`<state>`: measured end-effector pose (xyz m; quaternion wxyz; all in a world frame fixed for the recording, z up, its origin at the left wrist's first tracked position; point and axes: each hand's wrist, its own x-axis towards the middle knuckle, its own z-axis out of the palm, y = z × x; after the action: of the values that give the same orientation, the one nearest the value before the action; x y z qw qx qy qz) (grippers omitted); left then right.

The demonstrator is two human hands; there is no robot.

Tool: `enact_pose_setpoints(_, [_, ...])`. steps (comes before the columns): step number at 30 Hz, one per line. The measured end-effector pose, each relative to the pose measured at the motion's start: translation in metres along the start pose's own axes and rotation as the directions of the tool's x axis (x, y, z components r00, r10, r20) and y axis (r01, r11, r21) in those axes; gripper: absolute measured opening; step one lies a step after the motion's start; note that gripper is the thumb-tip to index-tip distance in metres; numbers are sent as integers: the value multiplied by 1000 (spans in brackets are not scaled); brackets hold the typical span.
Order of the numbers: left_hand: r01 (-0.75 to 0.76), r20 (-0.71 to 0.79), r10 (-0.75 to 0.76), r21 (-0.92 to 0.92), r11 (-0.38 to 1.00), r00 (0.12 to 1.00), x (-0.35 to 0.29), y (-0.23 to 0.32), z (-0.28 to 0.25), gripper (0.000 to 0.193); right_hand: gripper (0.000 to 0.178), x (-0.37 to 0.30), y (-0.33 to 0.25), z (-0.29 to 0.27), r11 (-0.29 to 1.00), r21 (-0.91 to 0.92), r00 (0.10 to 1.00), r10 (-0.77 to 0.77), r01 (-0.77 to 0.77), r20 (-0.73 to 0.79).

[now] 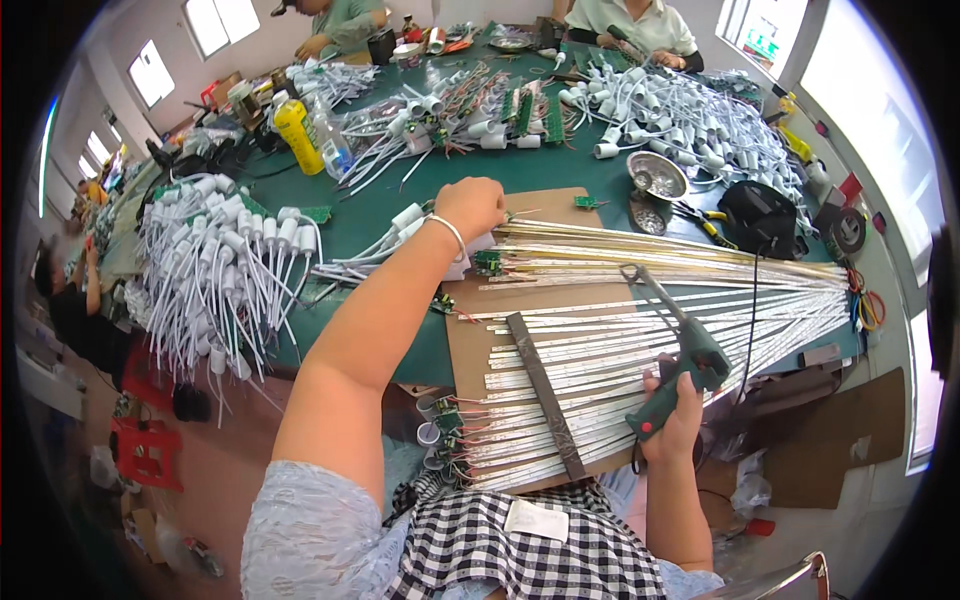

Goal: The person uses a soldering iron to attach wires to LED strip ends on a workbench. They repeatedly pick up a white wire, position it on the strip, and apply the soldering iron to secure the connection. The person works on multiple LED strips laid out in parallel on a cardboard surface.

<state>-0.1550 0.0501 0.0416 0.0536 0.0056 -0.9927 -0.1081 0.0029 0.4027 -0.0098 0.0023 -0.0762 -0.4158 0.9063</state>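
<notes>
In my right hand (pixel 682 425) is a dark green soldering gun (pixel 703 355), gripped by its handle, its thin tip pointing away and left over the strips. My left hand (pixel 468 212) is closed near the far left ends of the long, thin white LED strips (pixel 620 262); its fingertips are turned away, so what they pinch is hidden. Just below that wrist are small green circuit boards (pixel 487 262) and white lamp caps. A dark flat bar (pixel 545 395) lies across the nearer strips. More boards (pixel 450 425) hang at those strips' left ends.
A heap of white wired caps (pixel 225 250) covers the left side. Another pile (pixel 690 115) lies far right. A metal bowl (pixel 657 175), pliers (pixel 710 225) and a black bag (pixel 760 215) stand beyond the strips. A yellow bottle (pixel 297 132) is farther left. Two people work across the table.
</notes>
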Motion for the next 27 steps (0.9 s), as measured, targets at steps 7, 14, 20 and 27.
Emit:
enact_pose_setpoints(7, [139, 113, -81, -811, 569, 990, -6, -14, -37, 21, 40, 1, -2, -6, 997, 71, 1000, -8, 8, 7])
enact_pose_setpoints(14, [0, 71, 184, -932, 361, 980, -70, 10, -83, 16, 34, -23, -23, 21, 990, 5, 980, -140, 140, 141])
enact_pose_setpoints(20, [-35, 229, 326, -769, 638, 917, -182, 58, -32, 14, 15, -63, -16, 40, 943, -314, 963, 178, -109, 202])
enact_pose_setpoints(27, [-189, 243, 454, -673, 716, 857, -212, 78, -23, 9, 28, -79, 5, 58, 720, -693, 912, 263, 31, 315])
